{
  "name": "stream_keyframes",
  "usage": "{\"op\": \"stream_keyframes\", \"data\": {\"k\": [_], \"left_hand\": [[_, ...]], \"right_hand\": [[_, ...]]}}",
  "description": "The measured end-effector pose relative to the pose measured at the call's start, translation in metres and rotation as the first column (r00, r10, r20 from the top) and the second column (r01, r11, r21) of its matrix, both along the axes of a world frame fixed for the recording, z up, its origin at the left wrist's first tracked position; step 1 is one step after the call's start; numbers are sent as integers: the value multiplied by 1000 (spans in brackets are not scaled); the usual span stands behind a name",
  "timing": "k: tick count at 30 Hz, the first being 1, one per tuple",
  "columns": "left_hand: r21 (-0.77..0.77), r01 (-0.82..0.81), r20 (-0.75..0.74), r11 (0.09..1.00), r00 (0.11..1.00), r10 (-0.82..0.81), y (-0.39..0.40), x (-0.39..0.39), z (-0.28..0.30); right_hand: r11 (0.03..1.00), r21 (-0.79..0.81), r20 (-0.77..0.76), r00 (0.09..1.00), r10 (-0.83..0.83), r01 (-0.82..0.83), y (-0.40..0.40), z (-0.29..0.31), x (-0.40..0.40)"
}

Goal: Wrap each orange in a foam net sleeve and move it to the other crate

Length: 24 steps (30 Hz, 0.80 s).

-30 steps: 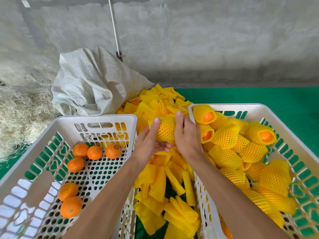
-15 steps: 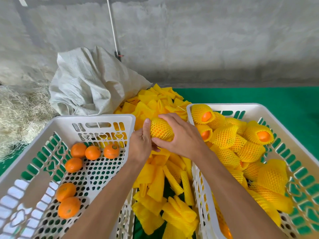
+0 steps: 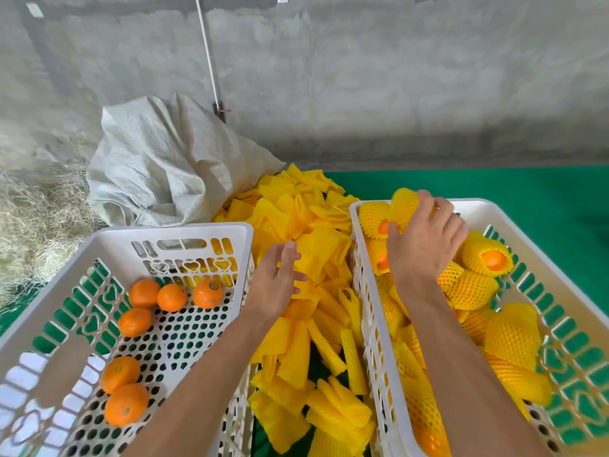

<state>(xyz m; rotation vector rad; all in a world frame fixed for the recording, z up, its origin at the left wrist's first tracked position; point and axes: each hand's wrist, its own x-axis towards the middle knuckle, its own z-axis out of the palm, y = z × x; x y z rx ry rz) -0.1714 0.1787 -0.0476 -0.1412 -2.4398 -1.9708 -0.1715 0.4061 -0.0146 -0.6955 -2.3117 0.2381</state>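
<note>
My right hand (image 3: 425,239) grips a wrapped orange (image 3: 403,206) in its yellow foam net, over the far left corner of the right crate (image 3: 527,245). That crate holds several wrapped oranges (image 3: 487,258). My left hand (image 3: 276,278) hovers with relaxed fingers over the pile of empty yellow foam sleeves (image 3: 313,291) between the crates, its fingertips touching a sleeve. The left crate (image 3: 171,230) holds several bare oranges (image 3: 171,296).
A grey woven sack (image 3: 164,166) lies behind the left crate, with dry straw (image 3: 36,219) to its left. Green matting (image 3: 494,183) covers the floor under and behind the crates. A concrete wall stands at the back.
My right hand has carried the wrapped orange rightward from above the sleeve pile to the right crate. My left hand has let go of it and dropped toward the sleeves.
</note>
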Motion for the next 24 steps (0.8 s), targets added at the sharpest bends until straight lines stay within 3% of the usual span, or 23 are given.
{"op": "stream_keyframes", "data": {"k": [3, 5, 8, 11, 14, 16, 18, 20, 24], "left_hand": [[-50, 21, 5, 999, 1000, -21, 1, 1, 1], [-59, 18, 4, 998, 1000, -18, 0, 1, 1], [-88, 15, -20, 996, 1000, -16, 0, 1, 0], [-120, -15, -76, 993, 997, 6, -1, 1, 1], [-137, -97, -160, 986, 984, 75, -1, -1, 2], [-156, -164, -204, 974, 970, 131, -3, -3, 3], [-166, -209, -206, 964, 963, 173, -5, -3, 3], [-166, -219, -178, 961, 966, 189, -5, -3, 3], [-82, -212, -140, 974, 970, 199, -3, 0, 10]], "right_hand": [[997, -51, 202, 978, -50, 62, 9, -6, 2], [997, -62, 233, 972, -22, 37, 5, -8, 1], [998, 24, 133, 990, 48, -51, -7, -3, 1], [954, 118, -21, 960, 279, -274, -22, 3, 2], [797, 108, -37, 799, 601, -594, -50, -1, 4], [635, -34, 107, 629, 770, -771, -74, -12, 8], [528, -218, 317, 452, 833, -820, -94, -28, 11], [535, -324, 501, 338, 797, -780, -100, -44, 10], [606, -308, 765, 188, 616, -734, -98, -59, 4]]}}
